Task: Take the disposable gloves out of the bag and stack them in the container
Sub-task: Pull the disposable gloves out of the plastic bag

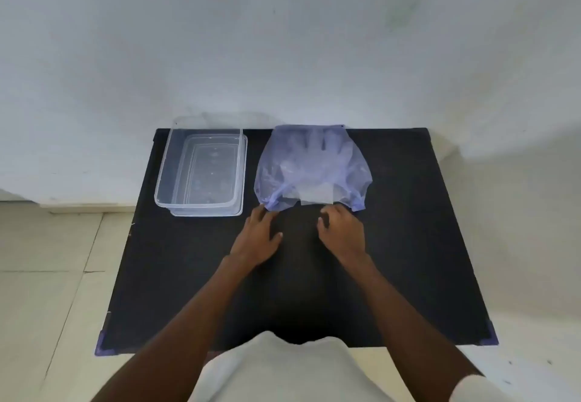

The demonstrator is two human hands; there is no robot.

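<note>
A translucent bluish plastic bag (312, 169) lies flat on the far right-centre of the black table (408, 244), with clear disposable gloves faintly showing through it. An empty clear plastic container (201, 172) stands to its left. My left hand (259, 238) rests on the table with fingers spread, its fingertips at the bag's near left corner. My right hand (341, 232) sits just in front of the bag's near edge with fingers curled; whether it pinches the bag's edge is unclear.
A white wall rises just behind the table's far edge. Pale tiled floor lies to the left and right of the table. My white garment (283, 370) covers the table's near edge.
</note>
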